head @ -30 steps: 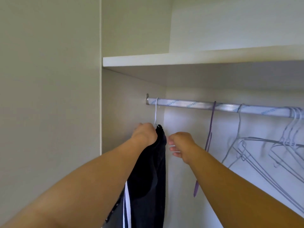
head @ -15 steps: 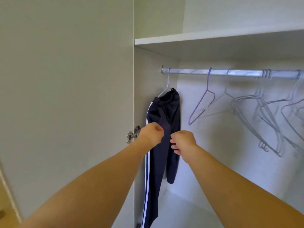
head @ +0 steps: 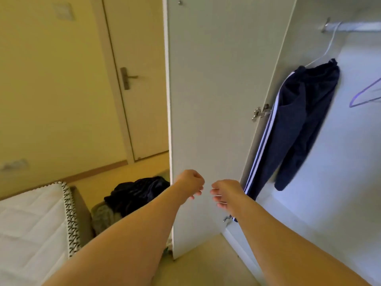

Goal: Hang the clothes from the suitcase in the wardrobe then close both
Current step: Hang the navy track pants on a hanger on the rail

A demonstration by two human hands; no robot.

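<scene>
Navy track pants with white side stripes (head: 301, 120) hang on a white hanger (head: 327, 48) from the metal rail (head: 350, 26) at the wardrobe's left end. The open white wardrobe door (head: 210, 89) stands edge-on in front of me. My left hand (head: 190, 183) and my right hand (head: 224, 193) hover side by side before the door, low and apart from the pants, fingers loosely curled and holding nothing. A pile of dark clothes (head: 136, 193) lies low at the left, beyond the door; the suitcase under it is mostly hidden.
A purple hanger (head: 365, 96) hangs empty at the right edge. A bed with a white mattress (head: 31, 228) fills the lower left. A closed room door with a lever handle (head: 128, 77) stands behind. Door hinges (head: 260, 112) stick out at the wardrobe's side panel.
Both hands let go of the hung pants and dropped away from them. My view swung down and left, bringing the room, bed and clothes pile into sight.
</scene>
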